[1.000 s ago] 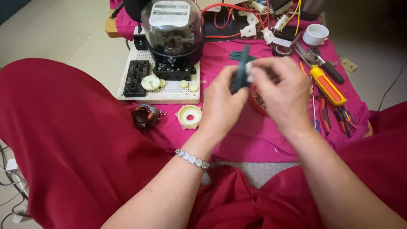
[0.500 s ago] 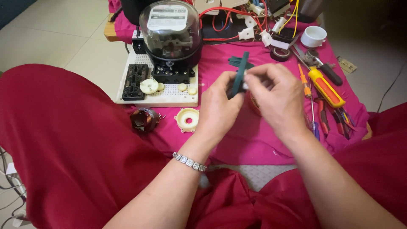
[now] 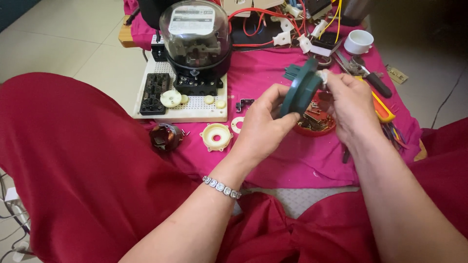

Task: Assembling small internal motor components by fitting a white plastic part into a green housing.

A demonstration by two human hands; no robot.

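1. Left hand (image 3: 263, 127) is closed round the lower edge of a dark green round plastic part (image 3: 301, 88), thumb in front and fingers curled behind, holding it edge-on and tilted above the pink cloth (image 3: 273, 160).
2. Right hand (image 3: 352, 106) meets the same green part at its upper rim, fingertips pinched there on a small pale piece (image 3: 321, 74); what that piece is cannot be told.
3. On the left wrist sits a bracelet (image 3: 222, 187) of clear stones, with red fabric (image 3: 73, 160) spread across the lap on both sides.
4. Just under the hands, a shallow red dish (image 3: 317, 127) holds small metal bits.
5. To the left on the cloth lie a cream round flange (image 3: 215, 136), a small white ring (image 3: 237, 123) and a dark wound coil (image 3: 165, 136).
6. Right of the dish, partly hidden by the right hand, a yellow-handled screwdriver (image 3: 382, 111) and other hand tools lie side by side.
7. Farther back stands a white perforated board (image 3: 195, 111) carrying a black terminal block (image 3: 152, 92) and a glass-domed electricity meter (image 3: 196, 41).
8. Beyond that are red and yellow wires (image 3: 253, 14) and a white cup (image 3: 359, 41).
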